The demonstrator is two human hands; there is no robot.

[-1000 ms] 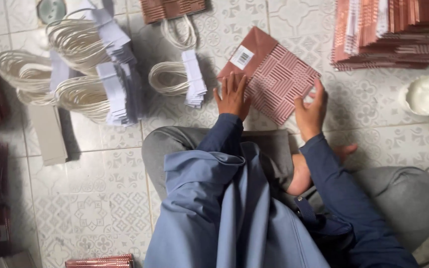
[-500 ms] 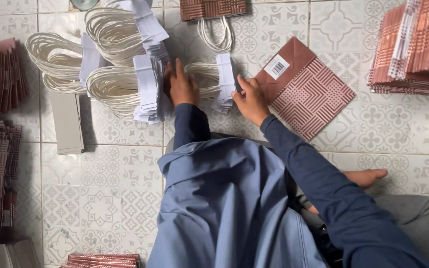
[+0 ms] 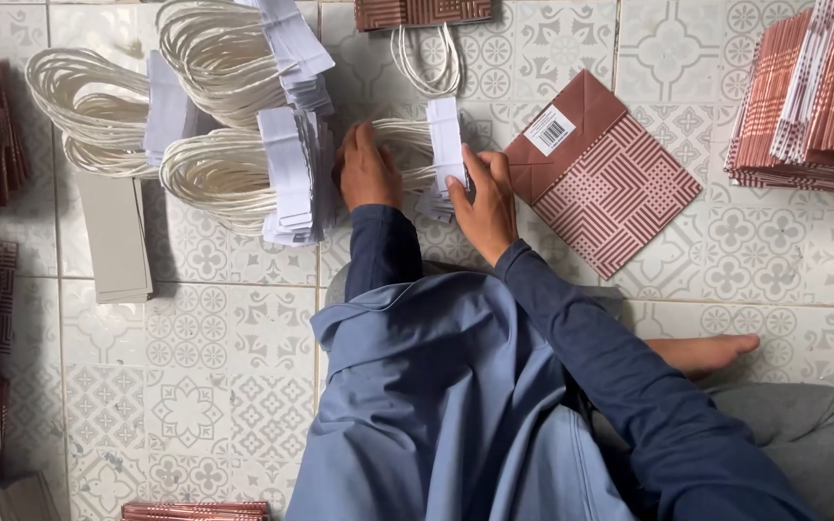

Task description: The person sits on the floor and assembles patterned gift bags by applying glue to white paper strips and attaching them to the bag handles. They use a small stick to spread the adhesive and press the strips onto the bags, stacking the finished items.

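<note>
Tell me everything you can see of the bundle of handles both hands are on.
The bundle of handles is a small stack of cream cord loops, each fixed to a white paper strip, lying flat on the tiled floor. The loops fan left, the strips stack at the right end. The left hand presses on the loops; the right hand grips the strip end. A flat brown patterned paper bag lies just to its right.

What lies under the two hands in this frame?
A bundle of cream cord handles with white paper strips: the left hand presses the cords, the right hand pinches the strips. Whatever is beneath the palms is covered.
</note>
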